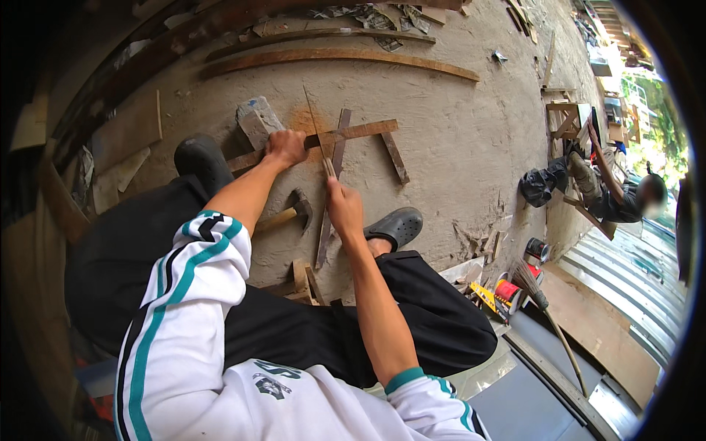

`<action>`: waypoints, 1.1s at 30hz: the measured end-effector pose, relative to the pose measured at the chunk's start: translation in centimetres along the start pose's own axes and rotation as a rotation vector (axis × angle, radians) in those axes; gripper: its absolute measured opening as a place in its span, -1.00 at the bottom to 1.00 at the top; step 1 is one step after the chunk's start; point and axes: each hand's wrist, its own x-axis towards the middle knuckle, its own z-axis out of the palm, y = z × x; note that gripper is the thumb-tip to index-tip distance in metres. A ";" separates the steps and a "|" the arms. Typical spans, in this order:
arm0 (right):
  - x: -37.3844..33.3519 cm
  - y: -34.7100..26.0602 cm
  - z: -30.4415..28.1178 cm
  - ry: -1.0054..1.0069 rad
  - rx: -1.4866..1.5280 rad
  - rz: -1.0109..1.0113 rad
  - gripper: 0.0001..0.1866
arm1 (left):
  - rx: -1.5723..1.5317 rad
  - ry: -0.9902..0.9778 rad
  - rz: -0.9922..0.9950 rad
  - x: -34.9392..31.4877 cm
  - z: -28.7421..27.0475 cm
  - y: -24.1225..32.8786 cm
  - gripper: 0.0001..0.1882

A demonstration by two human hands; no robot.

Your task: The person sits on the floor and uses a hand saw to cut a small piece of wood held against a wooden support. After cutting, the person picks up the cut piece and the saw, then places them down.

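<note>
My left hand (286,148) is wrapped round a narrow wooden strip (371,129) and presses it down near its middle. Closed on the handle of a handsaw (315,121) is my right hand (344,209); the thin blade crosses the strip just right of my left hand. Beneath the strip lies a darker wooden slat (338,151), running toward me. A pale wooden block (259,122) sits beside my left hand, and orange sawdust (303,120) is scattered around the blade. Between my forearms a hammer (285,214) rests on the ground.
Another short wood piece (395,158) lies right of the strip. Long boards (338,56) stretch across the far ground. My shoes flank the work. Paint cans (507,290) and a broom (540,301) are at the right; farther off, a person (621,198) sits by a black bag (543,181).
</note>
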 end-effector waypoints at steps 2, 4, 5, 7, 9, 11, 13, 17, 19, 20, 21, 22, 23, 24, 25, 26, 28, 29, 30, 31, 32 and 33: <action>0.4 -2.6 0.6 -0.017 -0.073 0.036 -0.42 | 0.008 -0.001 -0.006 -0.3 0.4 -1.0 -0.78; -4.2 -2.2 -0.5 -0.085 -0.005 -0.006 -0.41 | 0.015 0.005 -0.040 -0.5 1.1 -2.6 -0.78; -7.6 -2.6 -1.8 -0.063 -0.024 -0.008 -0.41 | 0.012 -0.009 -0.047 -0.6 1.1 -2.8 -0.78; -13.6 -2.6 -4.3 -0.033 -0.019 0.096 -0.41 | 0.010 -0.029 -0.049 -0.5 0.5 -2.3 -0.78; -14.6 -2.3 -5.1 -0.039 -0.012 0.176 -0.41 | 0.026 -0.044 -0.042 -0.4 0.3 -2.1 -0.78; -10.9 -1.7 -3.9 -0.006 0.014 0.006 -0.42 | 0.034 -0.050 -0.044 -0.3 0.2 -2.2 -0.77; -4.3 0.9 -1.8 -0.012 0.051 0.035 -0.42 | 0.011 -0.045 -0.025 -0.3 0.3 -1.1 -0.75; -2.8 -0.5 -0.8 -0.001 -0.034 0.046 -0.40 | -0.001 -0.054 -0.071 -0.2 1.0 -1.1 -0.74; -6.6 -0.9 -0.9 0.000 -0.031 -0.009 -0.41 | 0.029 -0.095 -0.101 -0.2 0.3 -1.6 -0.73; -10.2 -2.1 -2.1 0.000 -0.028 0.013 -0.42 | 0.028 -0.083 -0.099 -0.4 0.1 -2.2 -0.73; -13.7 -2.8 -3.6 -0.009 0.000 0.092 -0.42 | 0.018 -0.079 -0.078 -0.8 0.1 -1.9 -0.72; -15.4 -3.2 -4.7 -0.016 0.034 0.157 -0.43 | 0.015 -0.062 -0.057 -0.7 -0.1 -1.8 -0.72; -15.2 -3.1 -5.1 -0.024 0.040 0.162 -0.44 | 0.020 -0.058 -0.053 -0.6 0.1 -1.9 -0.72; -14.9 -2.9 -5.4 -0.035 0.047 0.166 -0.44 | 0.025 -0.054 -0.053 -0.5 0.3 -2.2 -0.72; -14.7 -2.7 -5.3 -0.043 0.055 0.173 -0.45 | 0.031 -0.052 -0.049 -0.5 0.4 -2.5 -0.72; -12.6 -2.1 -4.6 -0.037 0.032 0.088 -0.44 | 0.029 -0.032 -0.043 -0.3 0.3 -2.5 -0.72; -5.2 0.5 -1.3 -0.004 -0.012 0.008 -0.42 | 0.014 -0.002 -0.008 -0.4 0.5 -1.3 -0.72; -2.1 1.2 -0.2 0.018 -0.034 -0.009 -0.40 | 0.002 -0.016 0.006 0.1 0.4 -0.4 -0.72; -1.8 0.6 -0.4 0.019 -0.054 0.006 -0.39 | -0.004 -0.027 -0.002 0.2 0.6 -0.3 -0.71; -1.4 -0.8 -0.4 0.013 -0.066 0.020 -0.39 | -0.002 -0.040 -0.016 0.3 0.8 -0.6 -0.71; -0.9 -2.3 0.1 -0.004 -0.074 0.038 -0.38 | 0.009 -0.014 -0.048 -0.1 0.8 -0.8 -0.70; -2.4 -2.9 -0.7 -0.034 -0.114 0.027 -0.38 | 0.011 -0.025 -0.047 0.0 0.3 -1.5 -0.70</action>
